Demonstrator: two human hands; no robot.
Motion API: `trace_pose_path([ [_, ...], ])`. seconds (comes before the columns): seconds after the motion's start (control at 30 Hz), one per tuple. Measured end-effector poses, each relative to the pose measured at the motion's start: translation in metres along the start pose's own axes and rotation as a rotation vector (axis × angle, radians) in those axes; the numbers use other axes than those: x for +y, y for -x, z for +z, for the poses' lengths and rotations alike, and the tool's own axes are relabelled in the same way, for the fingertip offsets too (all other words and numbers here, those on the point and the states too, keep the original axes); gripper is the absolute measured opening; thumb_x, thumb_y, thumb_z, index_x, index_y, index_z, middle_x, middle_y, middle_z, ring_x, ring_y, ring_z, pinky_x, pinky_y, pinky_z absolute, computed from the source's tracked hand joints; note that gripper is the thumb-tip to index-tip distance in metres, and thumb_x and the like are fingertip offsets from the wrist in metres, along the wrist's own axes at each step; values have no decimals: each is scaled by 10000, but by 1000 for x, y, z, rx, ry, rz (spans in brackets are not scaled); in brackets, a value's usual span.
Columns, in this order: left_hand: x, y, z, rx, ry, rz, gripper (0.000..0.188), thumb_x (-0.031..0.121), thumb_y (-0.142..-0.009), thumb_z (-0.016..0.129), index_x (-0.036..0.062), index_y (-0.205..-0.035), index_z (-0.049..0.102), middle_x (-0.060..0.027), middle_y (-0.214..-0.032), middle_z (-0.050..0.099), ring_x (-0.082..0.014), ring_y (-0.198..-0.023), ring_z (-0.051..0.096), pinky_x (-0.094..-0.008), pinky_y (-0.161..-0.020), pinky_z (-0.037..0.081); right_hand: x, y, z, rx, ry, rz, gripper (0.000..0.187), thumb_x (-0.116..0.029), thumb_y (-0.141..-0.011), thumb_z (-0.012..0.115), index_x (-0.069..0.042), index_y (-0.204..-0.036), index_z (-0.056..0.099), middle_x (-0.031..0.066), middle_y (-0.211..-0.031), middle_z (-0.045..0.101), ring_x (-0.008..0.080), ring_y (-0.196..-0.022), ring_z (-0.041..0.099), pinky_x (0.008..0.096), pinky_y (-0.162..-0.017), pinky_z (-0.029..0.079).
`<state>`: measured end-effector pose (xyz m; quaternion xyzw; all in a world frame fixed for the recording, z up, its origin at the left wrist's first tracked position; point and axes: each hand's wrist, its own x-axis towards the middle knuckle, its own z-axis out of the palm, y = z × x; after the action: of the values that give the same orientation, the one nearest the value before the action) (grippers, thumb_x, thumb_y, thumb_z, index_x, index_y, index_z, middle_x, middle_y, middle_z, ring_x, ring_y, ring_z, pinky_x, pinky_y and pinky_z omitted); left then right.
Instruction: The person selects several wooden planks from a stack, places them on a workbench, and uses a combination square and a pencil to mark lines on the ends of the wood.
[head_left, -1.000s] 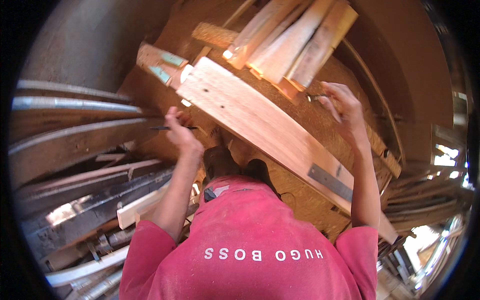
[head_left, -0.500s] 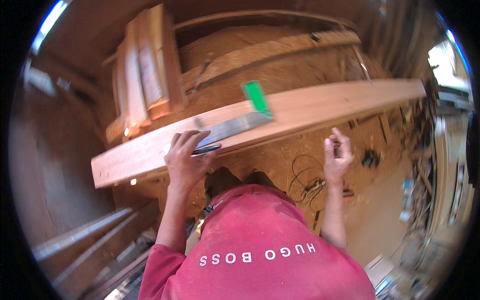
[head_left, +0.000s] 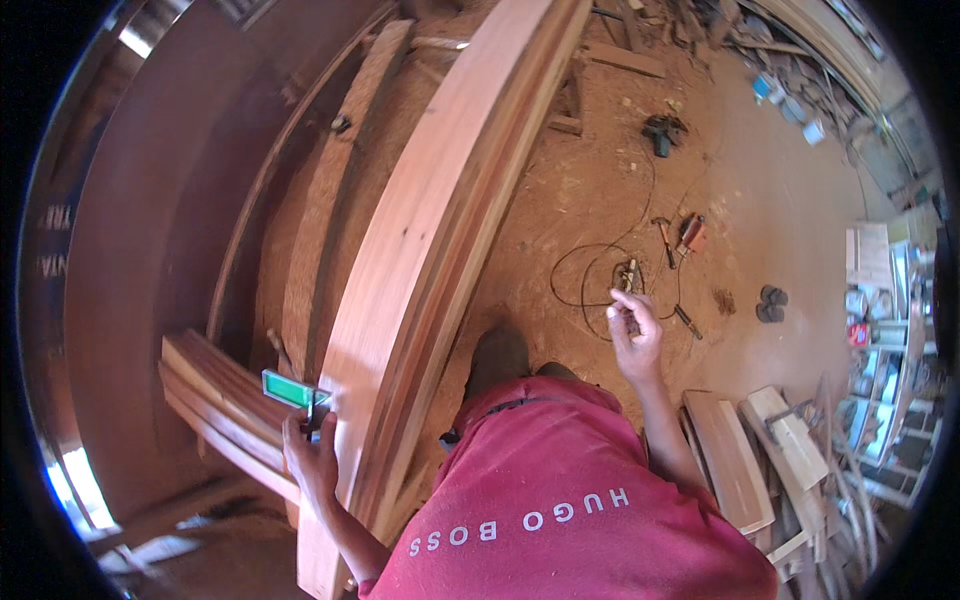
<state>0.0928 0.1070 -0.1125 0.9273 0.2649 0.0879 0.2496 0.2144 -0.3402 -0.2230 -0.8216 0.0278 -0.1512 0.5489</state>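
Observation:
My left hand point(head_left: 314, 458) is closed around a try square with a green handle point(head_left: 290, 388), low at the left. The square rests against the edge of a long reddish plank point(head_left: 395, 235). Whether a pen is also in that hand I cannot tell. The plank tops a stack of boards point(head_left: 462, 262) running from the near left up to the far middle. My right hand point(head_left: 637, 338) hangs in the air right of the stack, fingers drawn together near the thumb. Nothing shows between them, and the inner side of the fingers is partly hidden.
Several short boards point(head_left: 225, 400) lie left of the plank, with a rough beam point(head_left: 335, 190) beyond. On the dusty floor are a looped cable point(head_left: 560, 290), a hammer point(head_left: 664, 240), a dark green power tool point(head_left: 662, 133) and sandals point(head_left: 771, 304). Wood offcuts point(head_left: 735, 465) lie at right.
My view has swung round, so the plank now runs lengthwise away from me. The try square, earlier flat across the plank, is now at its left edge in my left hand. My right hand stays raised.

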Motion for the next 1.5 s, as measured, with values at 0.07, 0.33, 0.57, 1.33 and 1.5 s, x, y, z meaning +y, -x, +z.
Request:
trace_pose_path([
  [0.07, 34, -29, 1, 66, 137, 65, 317, 265, -946, 735, -10, -1021, 596, -51, -852, 563, -155, -798, 495, -316, -734, 431, -2, -24, 12, -39, -105, 41, 251, -65, -952, 684, -47, -1201, 706, 26, -977, 630, 73, -739, 550, 215, -634, 459],
  [0.33, 235, -159, 61, -186, 414, 393, 328, 26, -859, 781, -4, -1133, 605, -71, -918, 680, -130, -858, 657, -285, -750, 523, -73, -179, 47, -245, -309, -293, 291, -156, -957, 720, -67, -1233, 692, 17, -930, 668, 62, -705, 574, 226, -596, 496],
  [0.57, 406, -265, 167, -315, -134, 1114, 509, 168, -733, 840, 15, -1144, 580, -140, -980, 637, -304, -945, 669, -410, -743, 561, -104, -309, 18, -287, -286, -318, 461, -218, -936, 754, -49, -1341, 612, 86, -1064, 671, 123, -777, 615, 263, -659, 543],
  [1.33, 806, -442, 416, -176, 300, 995, 547, 404, -718, 914, 77, -989, 569, -119, -745, 655, -303, -671, 671, -418, -638, 544, 105, -626, -231, -62, -450, 384, 227, 17, -1004, 478, 26, -1166, 637, 70, -939, 578, 196, -770, 710, 344, -693, 610],
  [1.5, 865, -469, 421, -189, 932, 561, 572, 87, -775, 898, 76, -1122, 444, -101, -943, 721, -152, -832, 721, -258, -692, 562, 144, -722, -197, -109, -462, 195, 235, 3, -985, 479, 10, -1111, 677, 50, -877, 536, 126, -668, 522, 283, -622, 501],
])
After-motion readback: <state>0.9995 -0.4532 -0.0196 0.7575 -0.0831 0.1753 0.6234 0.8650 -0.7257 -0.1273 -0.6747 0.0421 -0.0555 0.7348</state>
